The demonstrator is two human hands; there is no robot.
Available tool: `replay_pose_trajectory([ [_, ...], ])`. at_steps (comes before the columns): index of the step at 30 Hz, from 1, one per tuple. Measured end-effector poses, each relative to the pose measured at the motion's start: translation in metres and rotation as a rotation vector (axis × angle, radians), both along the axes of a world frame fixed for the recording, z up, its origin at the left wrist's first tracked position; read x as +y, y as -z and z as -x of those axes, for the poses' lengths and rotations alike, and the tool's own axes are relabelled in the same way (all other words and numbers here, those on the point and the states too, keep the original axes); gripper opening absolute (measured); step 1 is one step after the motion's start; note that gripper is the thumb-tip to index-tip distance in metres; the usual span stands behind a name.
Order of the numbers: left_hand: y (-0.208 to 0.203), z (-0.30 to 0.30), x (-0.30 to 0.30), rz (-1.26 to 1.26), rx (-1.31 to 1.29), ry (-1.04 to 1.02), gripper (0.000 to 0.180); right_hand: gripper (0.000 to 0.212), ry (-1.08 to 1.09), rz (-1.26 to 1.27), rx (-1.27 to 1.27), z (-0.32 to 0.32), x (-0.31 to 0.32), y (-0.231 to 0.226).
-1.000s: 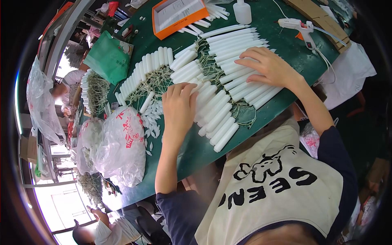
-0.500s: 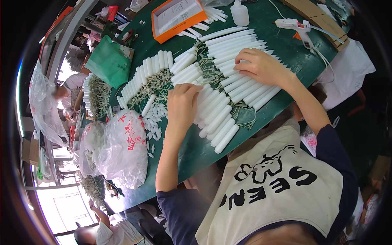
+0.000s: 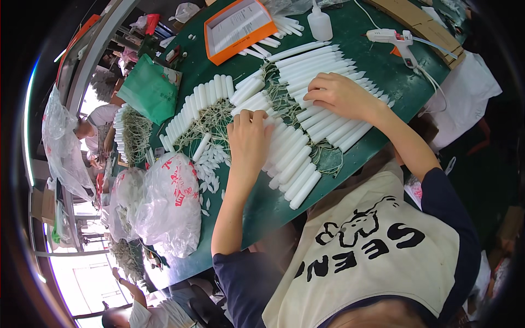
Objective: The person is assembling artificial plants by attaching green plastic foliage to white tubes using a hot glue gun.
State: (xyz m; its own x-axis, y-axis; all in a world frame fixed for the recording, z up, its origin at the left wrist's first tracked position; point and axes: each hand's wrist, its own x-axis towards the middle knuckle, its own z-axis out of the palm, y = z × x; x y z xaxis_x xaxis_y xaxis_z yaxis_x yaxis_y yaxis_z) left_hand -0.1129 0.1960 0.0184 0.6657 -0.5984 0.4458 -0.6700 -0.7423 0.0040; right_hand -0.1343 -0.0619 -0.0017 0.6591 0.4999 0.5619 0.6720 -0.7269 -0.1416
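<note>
"Where do the pieces lie?"

"On the green counter (image 3: pixel 268 213), two rows run toward its near edge: white tubes (image 3: pixel 289 156) and, to their right, pointed white candles (image 3: pixel 333 124)."

"How might they handle?"

"Probably light, stiff and slick; each is best taken mid-body, clear of the tangled wires (image 3: pixel 278 93)."

"And each grip?"

"The right grip (image 3: pixel 338 96) arches palm-down over the candles; the left grip (image 3: pixel 249 136), fingers bent, sits over the tubes. Whether either grasps one cannot be told."

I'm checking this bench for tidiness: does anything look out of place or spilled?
One white stick lies apart from the neat row, beside a loose scatter of small white pieces, a few of them near the plastic bag.
</note>
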Motion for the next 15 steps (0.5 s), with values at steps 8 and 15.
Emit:
replay_pose_trajectory([
  [8,-0.015,0.0,-0.01,0.21,0.213,0.071,0.022,0.029,-0.02,-0.036,0.02,-0.005,0.006,-0.001],
  [15,-0.013,-0.002,-0.014,0.35,0.357,0.071,0.023,0.03,-0.03,-0.079,0.127,-0.006,0.008,-0.001],
])
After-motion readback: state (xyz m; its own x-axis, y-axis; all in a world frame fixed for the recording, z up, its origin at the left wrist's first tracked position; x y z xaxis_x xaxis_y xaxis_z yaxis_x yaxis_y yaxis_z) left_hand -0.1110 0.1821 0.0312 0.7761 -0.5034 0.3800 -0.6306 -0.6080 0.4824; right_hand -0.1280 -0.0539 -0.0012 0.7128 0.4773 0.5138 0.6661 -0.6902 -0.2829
